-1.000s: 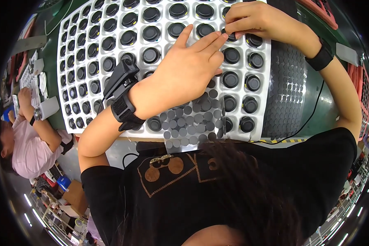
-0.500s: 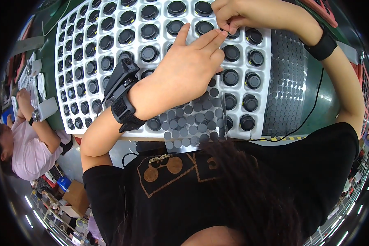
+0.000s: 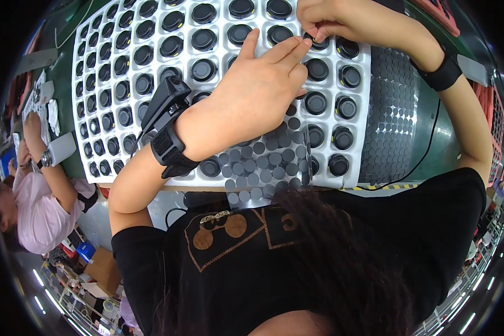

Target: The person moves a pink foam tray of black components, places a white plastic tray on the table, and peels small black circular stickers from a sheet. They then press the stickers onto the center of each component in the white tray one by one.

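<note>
My left hand (image 3: 257, 92) reaches across the white moulded tray (image 3: 365, 140), back up. Its thumb and bent index finger close on a clear sheet with dark grey round stickers (image 3: 257, 168), whose top end is hidden under the hand. Its longer fingers stretch to the rim of a black round part (image 3: 320, 43) in a tray pocket. Over that same part my right hand (image 3: 339, 19) is closed in a pinch, thumb against fingertips. Whatever lies between those fingertips is too small or covered to make out.
Rows of black round parts (image 3: 204, 39) fill the tray. Right of it lies another sheet of dark round stickers (image 3: 392, 112), with a black cable (image 3: 428, 148) beside it on the green table (image 3: 439, 126). A co-worker in a pink top (image 3: 47, 207) sits at the left.
Both hands stay at the same part; my right hand has shifted slightly, its fingertips still pinched. The tray appears a little further left in the view. The co-worker's hands have moved.
</note>
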Motion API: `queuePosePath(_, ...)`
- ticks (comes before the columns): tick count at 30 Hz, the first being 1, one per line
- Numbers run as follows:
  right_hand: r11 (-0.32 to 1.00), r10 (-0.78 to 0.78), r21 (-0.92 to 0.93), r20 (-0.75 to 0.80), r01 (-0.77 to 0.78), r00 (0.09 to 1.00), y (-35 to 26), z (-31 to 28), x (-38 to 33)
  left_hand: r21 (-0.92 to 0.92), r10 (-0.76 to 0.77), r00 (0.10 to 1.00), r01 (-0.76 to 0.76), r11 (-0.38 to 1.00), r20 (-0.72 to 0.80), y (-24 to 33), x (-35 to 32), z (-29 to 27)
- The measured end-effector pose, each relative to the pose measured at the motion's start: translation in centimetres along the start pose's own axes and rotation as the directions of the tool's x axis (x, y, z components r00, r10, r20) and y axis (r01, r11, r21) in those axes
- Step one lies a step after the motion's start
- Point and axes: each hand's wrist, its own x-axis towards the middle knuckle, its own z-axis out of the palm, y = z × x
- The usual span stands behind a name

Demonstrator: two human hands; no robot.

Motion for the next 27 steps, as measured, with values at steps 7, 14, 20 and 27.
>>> queuePosePath(7,0.998,0.046,0.038,-0.011,-0.045,0.999,-0.5,0.0,0.0,0.030,-0.002,1.000,0.001,1.000,0.006,-0.2,-0.3,0.1)
queuePosePath(14,0.915,-0.260,0.214,-0.330,0.341,0.907,0.9,1.5,-0.7,0.015,0.002,1.000,-0.001,1.000,-0.016,-0.2,-0.5,0.4)
queuePosePath(20,0.900,0.367,0.417,-0.566,-0.128,0.738,-0.6,4.8,-2.2,0.023,0.006,1.000,-0.006,1.000,-0.024,-0.1,-0.5,0.4)
queuePosePath(27,0.871,0.458,0.441,-0.573,-0.215,0.679,-1.3,5.5,-1.9,0.023,0.014,0.999,-0.013,1.000,-0.045,-0.2,-0.7,0.7)
